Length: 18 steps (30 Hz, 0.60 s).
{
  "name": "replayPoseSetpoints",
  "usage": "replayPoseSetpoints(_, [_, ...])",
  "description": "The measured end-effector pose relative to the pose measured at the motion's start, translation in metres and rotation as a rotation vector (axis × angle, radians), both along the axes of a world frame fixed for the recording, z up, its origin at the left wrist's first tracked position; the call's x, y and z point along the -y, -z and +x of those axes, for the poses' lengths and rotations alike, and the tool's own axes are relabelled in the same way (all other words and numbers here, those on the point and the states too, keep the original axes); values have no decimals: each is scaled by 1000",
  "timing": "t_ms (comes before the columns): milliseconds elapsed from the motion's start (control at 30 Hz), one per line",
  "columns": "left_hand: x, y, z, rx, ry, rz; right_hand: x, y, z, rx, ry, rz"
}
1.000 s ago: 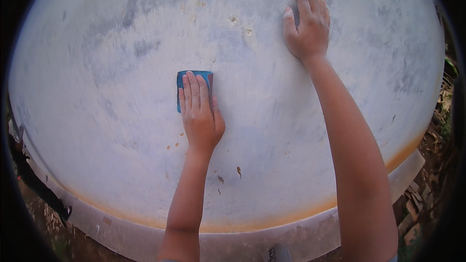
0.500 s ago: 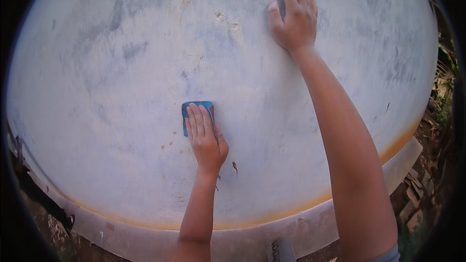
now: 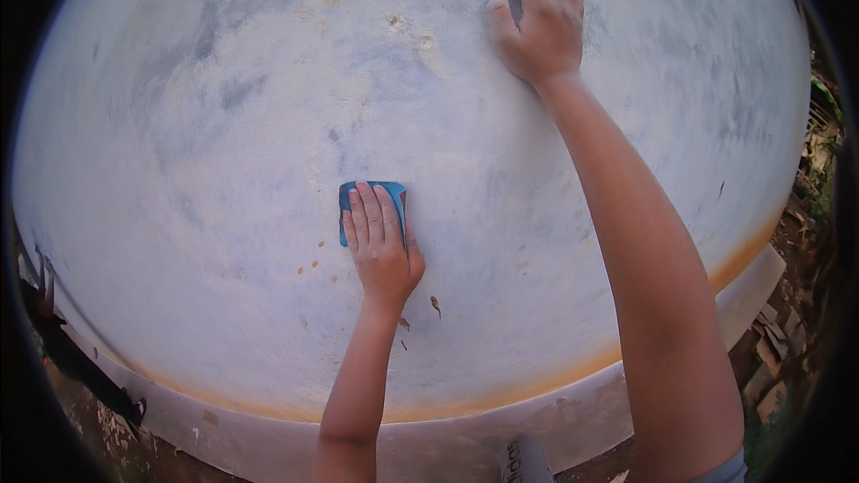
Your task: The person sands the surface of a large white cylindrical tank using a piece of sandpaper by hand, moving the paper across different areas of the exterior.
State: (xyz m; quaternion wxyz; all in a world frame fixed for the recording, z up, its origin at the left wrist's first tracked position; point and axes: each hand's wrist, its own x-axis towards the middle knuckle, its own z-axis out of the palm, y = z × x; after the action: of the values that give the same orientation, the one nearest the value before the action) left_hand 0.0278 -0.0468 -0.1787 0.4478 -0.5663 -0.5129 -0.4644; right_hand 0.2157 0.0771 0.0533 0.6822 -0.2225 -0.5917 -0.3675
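Observation:
My left hand (image 3: 383, 246) presses a folded blue piece of sandpaper (image 3: 394, 190) flat against a large whitish curved surface (image 3: 224, 250). The fingers lie over the sheet with its upper edge showing beyond them, and a reddish-brown strip shows along its right edge. Farther up and to the right, my right hand (image 3: 546, 27) rests open on the same surface, with nothing in it. Grey smudges and small chipped spots (image 3: 395, 21) mark the surface between and above the hands.
An orange-brown band (image 3: 537, 398) follows the surface's lower edge, above a grey ledge (image 3: 582, 429). At the far left is another person in dark clothes (image 3: 80, 367). Broken slabs (image 3: 768, 358) and plants (image 3: 821, 197) lie at the right. Small dry bits (image 3: 436, 306) cling near my left wrist.
My left hand and the sandpaper have shifted slightly up and to the right on the surface. My right hand stays in place on it, while the view has moved a little.

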Motion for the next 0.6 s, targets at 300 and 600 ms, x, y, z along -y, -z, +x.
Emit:
replayPoseSetpoints(300, [-19, 21, -15, 135, 12, -3, -6, 2, -1, 8, -41, 18])
replayPoseSetpoints(600, [-25, -21, -28, 134, -17, 49, -11, 3, -4, -4, -38, 16])
